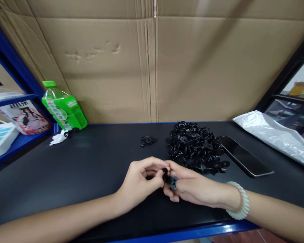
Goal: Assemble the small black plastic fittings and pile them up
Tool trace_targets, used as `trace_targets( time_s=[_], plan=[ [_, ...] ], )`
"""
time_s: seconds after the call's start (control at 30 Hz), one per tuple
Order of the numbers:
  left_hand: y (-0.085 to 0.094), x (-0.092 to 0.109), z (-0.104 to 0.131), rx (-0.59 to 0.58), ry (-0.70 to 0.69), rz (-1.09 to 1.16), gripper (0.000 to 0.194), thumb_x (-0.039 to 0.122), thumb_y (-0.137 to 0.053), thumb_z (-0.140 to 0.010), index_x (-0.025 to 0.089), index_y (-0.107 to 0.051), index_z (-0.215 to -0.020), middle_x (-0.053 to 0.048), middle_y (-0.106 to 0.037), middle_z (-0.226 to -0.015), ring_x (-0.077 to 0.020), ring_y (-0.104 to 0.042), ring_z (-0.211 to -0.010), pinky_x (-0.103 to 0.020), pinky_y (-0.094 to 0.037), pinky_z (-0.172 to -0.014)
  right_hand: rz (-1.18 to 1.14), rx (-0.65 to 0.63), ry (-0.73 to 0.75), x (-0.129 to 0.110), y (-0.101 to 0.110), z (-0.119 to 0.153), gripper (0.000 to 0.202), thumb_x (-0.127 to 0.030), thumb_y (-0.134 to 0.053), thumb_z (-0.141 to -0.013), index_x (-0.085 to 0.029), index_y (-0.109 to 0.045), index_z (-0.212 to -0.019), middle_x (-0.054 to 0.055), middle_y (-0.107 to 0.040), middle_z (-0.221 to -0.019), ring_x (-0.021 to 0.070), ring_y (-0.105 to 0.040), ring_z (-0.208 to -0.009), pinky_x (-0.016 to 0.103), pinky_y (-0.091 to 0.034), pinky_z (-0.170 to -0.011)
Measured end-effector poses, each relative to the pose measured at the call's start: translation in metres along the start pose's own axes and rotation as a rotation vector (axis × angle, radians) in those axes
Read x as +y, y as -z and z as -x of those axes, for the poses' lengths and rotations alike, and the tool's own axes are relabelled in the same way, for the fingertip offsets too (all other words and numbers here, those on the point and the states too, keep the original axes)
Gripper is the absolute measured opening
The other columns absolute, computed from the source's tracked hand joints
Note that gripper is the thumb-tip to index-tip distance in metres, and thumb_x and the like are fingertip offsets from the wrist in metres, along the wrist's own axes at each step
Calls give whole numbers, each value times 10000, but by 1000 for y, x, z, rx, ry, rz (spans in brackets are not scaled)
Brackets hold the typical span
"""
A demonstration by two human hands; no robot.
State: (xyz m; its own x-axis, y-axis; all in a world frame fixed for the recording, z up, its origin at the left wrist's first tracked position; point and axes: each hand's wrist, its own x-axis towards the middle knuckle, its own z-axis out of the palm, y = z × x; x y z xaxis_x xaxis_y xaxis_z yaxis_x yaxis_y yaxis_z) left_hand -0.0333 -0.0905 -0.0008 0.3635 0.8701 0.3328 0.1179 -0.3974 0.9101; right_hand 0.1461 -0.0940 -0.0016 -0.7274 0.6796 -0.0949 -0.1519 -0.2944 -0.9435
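Observation:
Over the black table my two hands meet. My left hand (pixel 148 177) pinches a small black plastic part (pixel 165 174) between thumb and fingers. Right beside it, my right hand (pixel 190 184) grips a dark grey round plastic part with holes (pixel 173 182). The two parts sit close together; fingers hide whether they are joined. Just beyond my right hand lies a heap of small black plastic parts (pixel 195 145). Left of the heap, a few similar black parts (pixel 148 140) lie together on the table.
A phone (pixel 245 155) lies right of the heap, with a silvery plastic bag (pixel 276 135) behind it. A green bottle (pixel 64 106) and crumpled white tissue (pixel 58 137) are at the back left. Cardboard (pixel 103 64) walls the back; a blue shelf (pixel 17 101) stands left.

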Motion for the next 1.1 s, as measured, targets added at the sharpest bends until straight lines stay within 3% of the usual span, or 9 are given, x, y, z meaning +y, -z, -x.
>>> trace_targets(
  time_s=[0.1,0.2,0.33,0.47,0.57,0.67,0.8,0.97,1.1],
  plan=[
    [4,-2,-4,67,93,168,143,145,-611,-816,161,-664,-947,-42,-749,-888,-159,-720,-801,-235,-587,-751,258,54,115,-11,3,6,503,-64,-417,-748,-210,-331,-1222,5,-477,-882,104,-454,-683,270,-372,-639],
    [6,-3,-5,54,78,134,177,165,-636,-810,157,-668,-984,-55,-732,-959,-179,-704,-896,-272,-578,-830,745,163,257,-22,7,14,491,-31,-432,-748,-230,-377,-1194,19,-506,-913,144,-493,-782,304,-416,-713],
    [18,-9,-9,81,-49,-208,190,183,-604,-822,159,-671,-998,-70,-708,-1017,-209,-680,-940,-348,-576,-846,1341,436,565,-35,24,18,369,-25,-491,-716,-206,-489,-1038,74,-544,-1014,224,-506,-971,388,-420,-868],
    [46,-23,-22,144,-192,-636,233,194,-561,-838,181,-639,-1057,-84,-679,-1094,-243,-625,-1032,-449,-495,-942,1547,776,719,-49,50,16,379,-106,-521,-746,-185,-497,-1116,116,-554,-1096,287,-498,-1075,479,-401,-942],
    [63,-34,-32,138,-190,-847,300,243,-563,-844,167,-603,-1131,-124,-600,-1226,-280,-534,-1166,-489,-413,-1019,1599,904,790,-52,52,17,445,-154,-559,-727,-158,-498,-1168,144,-530,-1182,329,-421,-1203,530,-331,-1028],
    [68,-41,-36,80,-122,-972,315,307,-566,-851,171,-614,-1132,-141,-527,-1299,-307,-481,-1216,-501,-395,-1023,1558,847,829,-47,39,18,411,-133,-557,-728,-164,-531,-1137,130,-545,-1169,313,-411,-1230,514,-309,-1062],
    [65,-41,-33,53,-106,-1013,189,306,-577,-852,189,-637,-988,-103,-575,-1202,-285,-525,-1123,-467,-437,-954,1473,692,812,-35,26,18,352,-85,-542,-746,-181,-562,-1084,103,-569,-1126,278,-453,-1191,487,-330,-1051],
    [65,-37,-33,25,-99,-908,94,233,-606,-831,177,-568,-767,-49,-646,-893,-222,-597,-871,-372,-486,-808,1351,575,764,-30,23,18,324,-59,-517,-780,-207,-572,-1063,81,-582,-1086,258,-484,-1132,474,-355,-1015],
    [57,-28,-31,51,-112,-709,59,192,-630,-808,173,-580,-784,-38,-671,-882,-200,-631,-829,-344,-501,-779,1145,480,628,-27,14,19,289,-65,-500,-803,-221,-565,-1037,64,-586,-978,214,-546,-933,402,-454,-849]
  ],
)
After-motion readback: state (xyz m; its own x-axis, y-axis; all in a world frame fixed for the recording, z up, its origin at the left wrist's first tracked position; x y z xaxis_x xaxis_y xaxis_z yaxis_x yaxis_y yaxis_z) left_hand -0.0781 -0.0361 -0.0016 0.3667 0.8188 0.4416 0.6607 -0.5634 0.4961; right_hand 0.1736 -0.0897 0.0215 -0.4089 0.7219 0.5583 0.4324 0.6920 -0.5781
